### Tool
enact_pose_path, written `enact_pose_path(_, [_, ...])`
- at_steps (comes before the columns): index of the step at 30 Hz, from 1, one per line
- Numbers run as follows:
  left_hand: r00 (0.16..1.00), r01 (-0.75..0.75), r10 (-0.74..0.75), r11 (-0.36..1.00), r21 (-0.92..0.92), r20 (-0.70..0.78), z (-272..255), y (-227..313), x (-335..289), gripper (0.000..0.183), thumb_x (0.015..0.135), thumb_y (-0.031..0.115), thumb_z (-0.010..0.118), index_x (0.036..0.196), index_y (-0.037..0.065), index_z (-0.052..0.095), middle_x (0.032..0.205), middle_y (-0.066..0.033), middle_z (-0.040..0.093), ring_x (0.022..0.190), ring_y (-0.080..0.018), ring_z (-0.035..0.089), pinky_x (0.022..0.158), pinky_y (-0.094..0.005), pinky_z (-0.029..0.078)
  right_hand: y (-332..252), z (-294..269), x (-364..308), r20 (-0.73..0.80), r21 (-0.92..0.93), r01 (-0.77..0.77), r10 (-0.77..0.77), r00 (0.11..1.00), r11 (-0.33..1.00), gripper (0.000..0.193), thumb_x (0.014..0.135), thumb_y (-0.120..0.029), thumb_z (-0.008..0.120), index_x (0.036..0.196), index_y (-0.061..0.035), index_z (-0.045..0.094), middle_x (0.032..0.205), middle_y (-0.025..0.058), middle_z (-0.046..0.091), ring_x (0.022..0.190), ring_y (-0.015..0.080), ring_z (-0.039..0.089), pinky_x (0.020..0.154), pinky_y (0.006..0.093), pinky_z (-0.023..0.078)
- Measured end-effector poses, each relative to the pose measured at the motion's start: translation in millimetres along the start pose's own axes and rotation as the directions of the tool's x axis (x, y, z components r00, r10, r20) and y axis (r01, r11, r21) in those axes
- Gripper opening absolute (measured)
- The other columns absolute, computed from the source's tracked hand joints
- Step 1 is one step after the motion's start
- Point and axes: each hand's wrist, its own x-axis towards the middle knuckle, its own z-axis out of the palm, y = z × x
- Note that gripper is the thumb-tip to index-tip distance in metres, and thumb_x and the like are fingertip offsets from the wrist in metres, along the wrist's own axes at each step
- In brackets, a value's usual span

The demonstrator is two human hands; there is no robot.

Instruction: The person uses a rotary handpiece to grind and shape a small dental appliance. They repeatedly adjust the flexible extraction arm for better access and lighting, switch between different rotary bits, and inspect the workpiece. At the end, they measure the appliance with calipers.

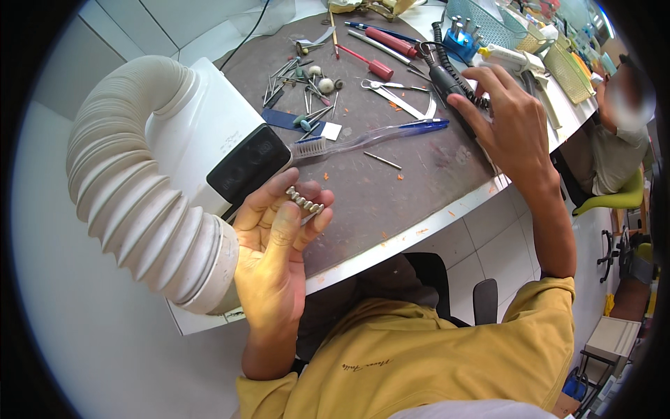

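Note:
My left hand (274,244) is closed around a small silver dental bridge (305,200), a row of several joined metal teeth pinched between thumb and fingers. The hand is beside the mouth of a ribbed white hose (227,255). At the right, my right hand (509,119) hovers over a black rotary handpiece (444,78), its fingers apart and curved. The thumb is close to the handpiece; whether they touch I cannot tell. A clear toothbrush (363,140) with a blue end and a thin metal rod (382,160) lie between the hands.
The hose joins a white box-shaped machine (206,119) with a black panel (250,165). Several mounted burs and polishing points (307,91), a metal caliper (401,98) and a red-handled tool (380,68) lie on the brown tabletop (349,223). Another person (621,153) sits at the right.

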Motion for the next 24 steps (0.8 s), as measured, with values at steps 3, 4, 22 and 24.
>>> enact_pose_path(3, [0.999, -0.045, 0.045, 0.999, 0.001, 0.010, -6, -4, -2, 0.027, 0.099, 0.007, 0.057, 0.124, -0.003, 0.054, 0.108, -0.0145, 0.065, 0.103, -0.0266, 0.067, 0.089, -0.0332, 0.059, -12, 12, 20, 0.089, -0.001, 0.240, -0.239, 0.967, 0.971, 0.030, 0.090, -0.029, 0.068, 0.101, -0.0013, 0.068, 0.093, 0.0117, 0.066, 0.086, 0.0291, 0.066, 0.078, 0.0395, 0.052])
enact_pose_path(4, [0.998, -0.069, 0.069, 0.998, -0.004, 0.010, -6, -6, 0, 0.027, 0.098, 0.007, 0.057, 0.123, -0.003, 0.055, 0.108, -0.0140, 0.065, 0.103, -0.0266, 0.067, 0.089, -0.0323, 0.060, -15, 19, 28, 0.110, -0.006, 0.333, -0.330, 0.937, 0.943, 0.029, 0.090, -0.029, 0.068, 0.100, -0.0011, 0.069, 0.093, 0.0122, 0.066, 0.090, 0.0284, 0.065, 0.078, 0.0392, 0.052])
enact_pose_path(22, [0.988, -0.145, 0.154, 0.972, -0.185, 0.032, -7, -7, -4, 0.020, 0.099, 0.002, 0.053, 0.118, 0.000, 0.052, 0.111, -0.0153, 0.061, 0.112, -0.0282, 0.062, 0.099, -0.0405, 0.053, -70, -7, 16, 0.410, 0.903, -0.326, -0.328, 0.851, 0.281, 0.030, 0.100, -0.029, 0.057, 0.093, -0.0092, 0.037, 0.086, 0.0117, 0.070, 0.078, 0.0126, 0.067, 0.068, 0.0206, 0.049])
enact_pose_path(24, [0.983, -0.171, 0.181, 0.956, -0.238, 0.021, -10, -8, -7, 0.021, 0.098, 0.001, 0.054, 0.119, -0.002, 0.051, 0.113, -0.0164, 0.061, 0.113, -0.0291, 0.061, 0.099, -0.0400, 0.053, -89, -9, 4, 0.447, 0.895, -0.419, -0.344, 0.826, 0.156, 0.040, 0.099, -0.041, 0.054, 0.103, -0.0032, 0.043, 0.089, 0.0132, 0.068, 0.080, 0.0168, 0.068, 0.072, 0.0253, 0.051])
